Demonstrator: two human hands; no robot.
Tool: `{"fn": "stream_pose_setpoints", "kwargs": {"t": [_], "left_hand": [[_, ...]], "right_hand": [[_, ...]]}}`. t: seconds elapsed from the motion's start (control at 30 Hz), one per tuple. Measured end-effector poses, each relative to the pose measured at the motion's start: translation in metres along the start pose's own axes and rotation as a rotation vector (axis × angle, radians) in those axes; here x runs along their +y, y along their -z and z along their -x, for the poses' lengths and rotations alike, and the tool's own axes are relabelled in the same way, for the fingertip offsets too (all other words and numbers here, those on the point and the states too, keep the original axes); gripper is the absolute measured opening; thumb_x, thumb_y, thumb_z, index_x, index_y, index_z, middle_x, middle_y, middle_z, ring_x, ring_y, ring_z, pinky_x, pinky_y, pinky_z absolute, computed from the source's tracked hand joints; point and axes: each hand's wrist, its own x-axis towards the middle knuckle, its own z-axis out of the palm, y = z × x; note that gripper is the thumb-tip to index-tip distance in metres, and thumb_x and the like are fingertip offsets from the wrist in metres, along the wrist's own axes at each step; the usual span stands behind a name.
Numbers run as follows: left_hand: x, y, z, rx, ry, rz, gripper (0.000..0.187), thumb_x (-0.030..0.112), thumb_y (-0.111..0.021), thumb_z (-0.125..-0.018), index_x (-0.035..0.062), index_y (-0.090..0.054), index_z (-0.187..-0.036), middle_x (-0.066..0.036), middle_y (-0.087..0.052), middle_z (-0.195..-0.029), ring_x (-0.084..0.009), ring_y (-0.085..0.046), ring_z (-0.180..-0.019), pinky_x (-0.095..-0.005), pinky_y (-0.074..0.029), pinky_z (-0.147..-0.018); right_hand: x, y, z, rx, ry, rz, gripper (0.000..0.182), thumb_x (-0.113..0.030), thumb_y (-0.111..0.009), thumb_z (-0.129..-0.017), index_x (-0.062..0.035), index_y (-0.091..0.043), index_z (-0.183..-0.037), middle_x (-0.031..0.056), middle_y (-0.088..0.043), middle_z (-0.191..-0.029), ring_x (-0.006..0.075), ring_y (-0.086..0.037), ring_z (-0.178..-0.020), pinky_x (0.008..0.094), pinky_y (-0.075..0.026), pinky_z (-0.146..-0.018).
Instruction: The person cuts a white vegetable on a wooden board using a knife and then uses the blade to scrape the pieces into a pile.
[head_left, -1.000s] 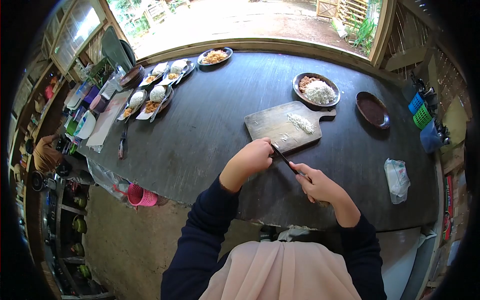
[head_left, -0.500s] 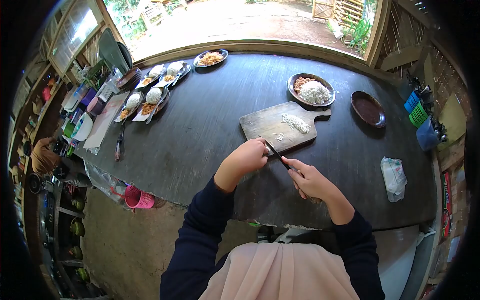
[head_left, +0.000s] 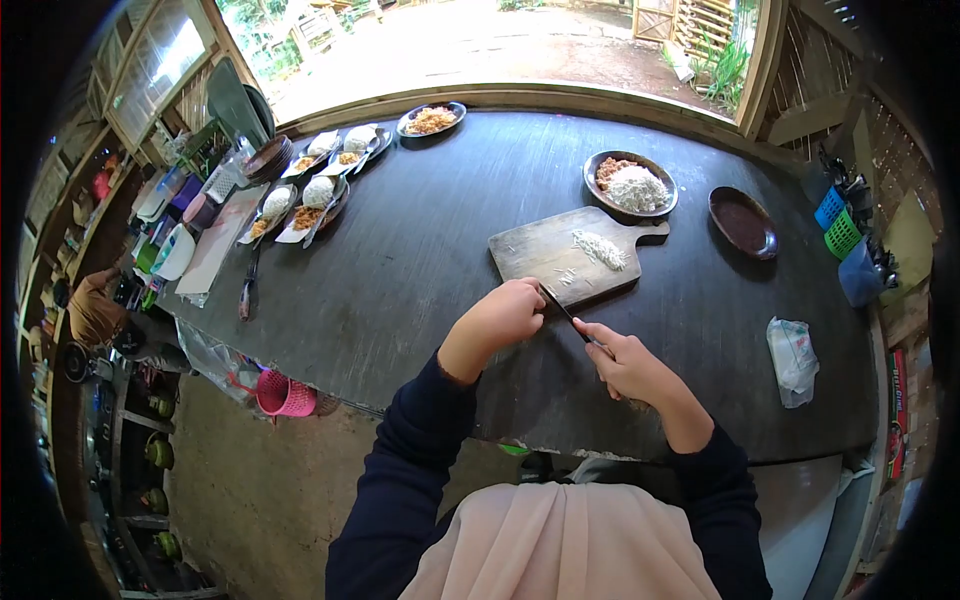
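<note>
Holds a narrow, dark-bladed knife [head_left: 566,314] in the right hand [head_left: 630,364], aslant at the near edge of the wooden cutting board [head_left: 530,245], tip just beside the left hand [head_left: 517,308]. Closes the right fingers round the handle. Bends the left fingers together in a bunch by the board's near edge; cannot tell of anything pinched beneath. On the worn, pale board, toward its handle end: a heap of thin white shreds [head_left: 600,250]; nearer the left hand, a few loose slivers [head_left: 566,276]. Beyond, toward the far edge of the dark table [head_left: 400,300]: a plate [head_left: 590,190] of reddish-brown food and more shreds. Near the table's right edge: a plastic-wrapped packet [head_left: 793,362], markings too faint to read. Past that edge: a red box [head_left: 897,385], lettering too blurred to read.
</note>
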Motion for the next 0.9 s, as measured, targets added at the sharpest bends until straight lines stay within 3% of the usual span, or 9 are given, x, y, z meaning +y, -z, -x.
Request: {"fn": "stream_pose_setpoints", "kwargs": {"t": [0.83, 0.9], "left_hand": [[0.003, 0.004, -0.002, -0.024, -0.004, -0.038, 0.026, 0.012, -0.065, -0.078, -0.0043, -0.073, -0.096, -0.019, -0.063, -0.091, -0.0338, -0.063, -0.090, -0.0400, -0.051, -0.081], [-0.001, 0.003, -0.002, -0.008, -0.010, -0.030, 0.025, 0.011, -0.065, -0.077, -0.0043, -0.073, -0.095, -0.019, -0.064, -0.090, -0.0340, -0.063, -0.089, -0.0399, -0.051, -0.081]], "right_hand": [[-0.004, -0.006, -0.006, 0.030, 0.039, 0.093, 0.043, -0.017, -0.048, -0.100, -0.0152, -0.049, -0.143, 0.0148, -0.060, -0.062, 0.0167, -0.055, -0.045, 0.0341, -0.051, -0.053], [-0.003, -0.008, -0.012, 0.034, 0.048, 0.074, 0.044, -0.014, -0.048, -0.100, -0.0145, -0.048, -0.144, 0.0121, -0.058, -0.061, 0.0150, -0.053, -0.044, 0.0328, -0.050, -0.052]]}}
